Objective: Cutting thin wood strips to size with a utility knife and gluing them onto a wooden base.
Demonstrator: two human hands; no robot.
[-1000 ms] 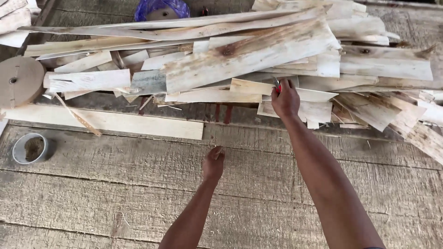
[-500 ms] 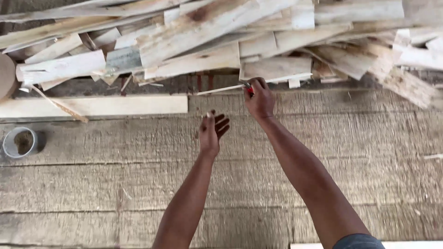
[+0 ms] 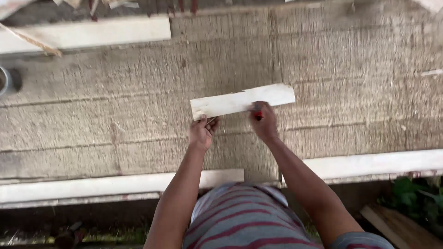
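A short pale wooden board [image 3: 240, 100] lies nearly level over a rough grey plank surface [image 3: 138, 115], tilted slightly up to the right. My left hand [image 3: 202, 133] grips the board's lower left corner. At the middle of its near edge my right hand [image 3: 264, 123] holds the board, and a small red item [image 3: 258, 114], perhaps a pencil, shows between the fingers. My striped shirt fills the bottom of the view.
A long pale board [image 3: 92, 32] with a thin stick [image 3: 32, 41] across it lies at the top left. A metal tin [image 3: 7, 80] sits at the left edge. Pale planks [image 3: 115, 186] line the near edge. Green plants [image 3: 410, 198] and brown boards [image 3: 397, 228] show lower right.
My right hand drew a short board out of the wood pile and toward me, and my left hand closed on it. The view tilted down, so the pile has left the picture.
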